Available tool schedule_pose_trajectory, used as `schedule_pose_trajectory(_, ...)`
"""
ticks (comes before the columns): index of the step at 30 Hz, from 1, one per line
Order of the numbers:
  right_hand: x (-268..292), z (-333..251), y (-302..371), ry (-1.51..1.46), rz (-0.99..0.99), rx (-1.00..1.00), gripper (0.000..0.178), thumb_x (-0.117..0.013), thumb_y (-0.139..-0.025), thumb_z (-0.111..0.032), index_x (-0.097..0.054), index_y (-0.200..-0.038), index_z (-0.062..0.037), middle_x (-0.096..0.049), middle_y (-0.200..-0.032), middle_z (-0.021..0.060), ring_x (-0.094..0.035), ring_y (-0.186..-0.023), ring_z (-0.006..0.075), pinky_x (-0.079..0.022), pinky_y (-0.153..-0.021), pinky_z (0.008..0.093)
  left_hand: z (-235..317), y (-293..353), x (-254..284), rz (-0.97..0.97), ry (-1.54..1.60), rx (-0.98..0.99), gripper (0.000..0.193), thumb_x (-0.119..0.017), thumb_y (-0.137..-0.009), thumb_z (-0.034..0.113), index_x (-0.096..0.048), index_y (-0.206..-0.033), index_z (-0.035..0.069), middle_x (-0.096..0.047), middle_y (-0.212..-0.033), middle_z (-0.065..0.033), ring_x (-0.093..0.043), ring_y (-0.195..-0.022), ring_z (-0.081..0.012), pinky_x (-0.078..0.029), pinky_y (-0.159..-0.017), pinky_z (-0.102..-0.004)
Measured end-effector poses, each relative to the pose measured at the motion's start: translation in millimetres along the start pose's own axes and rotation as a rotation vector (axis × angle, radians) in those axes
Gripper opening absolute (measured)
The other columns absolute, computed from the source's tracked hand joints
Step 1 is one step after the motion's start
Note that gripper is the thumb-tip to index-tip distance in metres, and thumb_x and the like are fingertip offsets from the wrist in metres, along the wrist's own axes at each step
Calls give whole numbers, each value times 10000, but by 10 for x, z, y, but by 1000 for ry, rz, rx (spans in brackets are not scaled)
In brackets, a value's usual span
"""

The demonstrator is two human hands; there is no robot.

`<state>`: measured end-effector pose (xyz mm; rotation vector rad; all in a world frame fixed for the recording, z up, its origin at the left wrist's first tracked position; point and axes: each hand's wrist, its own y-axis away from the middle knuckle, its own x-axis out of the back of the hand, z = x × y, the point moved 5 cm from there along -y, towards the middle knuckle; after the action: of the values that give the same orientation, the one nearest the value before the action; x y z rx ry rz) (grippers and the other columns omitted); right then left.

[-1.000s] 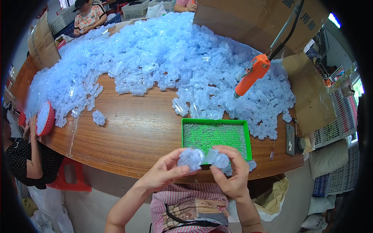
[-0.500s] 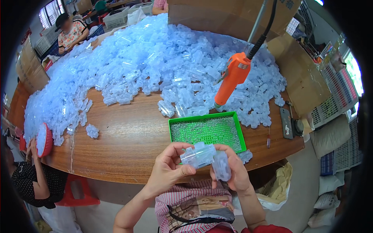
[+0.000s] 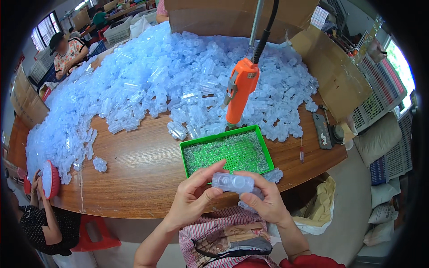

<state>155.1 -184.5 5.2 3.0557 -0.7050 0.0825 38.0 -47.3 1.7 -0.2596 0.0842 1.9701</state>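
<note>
My left hand and my right hand together hold one clear bluish plastic part level, just above the table's near edge. The left fingers pinch its left end and the right hand cups its right end from below. Right behind the hands lies a shallow green tray filled with small screws. An orange electric screwdriver hangs on a cable above the tray's far edge. A huge heap of the same clear plastic parts covers the far half of the wooden table.
Cardboard boxes stand at the back right. A dark remote-like device and a small screwdriver lie at the table's right end. A person at the left holds a red basket. Another person sits far back left. A plastic bag hangs below.
The two pieces I held apart a second ago are now joined into one part held level between both hands. The view has tilted, so the table and tray sit higher.
</note>
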Motion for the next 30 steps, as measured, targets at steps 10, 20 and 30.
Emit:
schedule_pose_trajectory(10, 61, -156, 106, 614, 89, 440, 681, -802, -751, -287, -509, -1298, -9, -644, -1096, 142, -671, -881, 270, -534, -730, 326, -51, -10, -62, 21, 209, 19, 509, -679, -864, 45, -412, -1295, 1, -535, -1234, -136, -542, -1139, -173, -483, -933, -287)
schedule_pose_trajectory(20, 539, -60, 370, 238, 25, -78, 518, -766, -785, -189, -543, -1229, -42, -651, -1054, 91, -609, -934, 142, -489, -842, 320, -39, -75, -432, -109, 77, 102, 638, -697, -825, 3, -353, -1361, 38, -487, -1280, -143, -551, -1145, -225, -482, -960, -335)
schedule_pose_trajectory(30, 2106, 817, 1401, 994, 34, -1078, 542, -729, -767, -353, -578, -1190, -51, -681, -880, 128, -646, -808, 244, -509, -737, 328, 1142, 116, -987, -619, 503, -384, 86, -539, -949, 95, -570, -1029, 99, -615, -1194, 18, -632, -997, -141, -509, -839, -276)
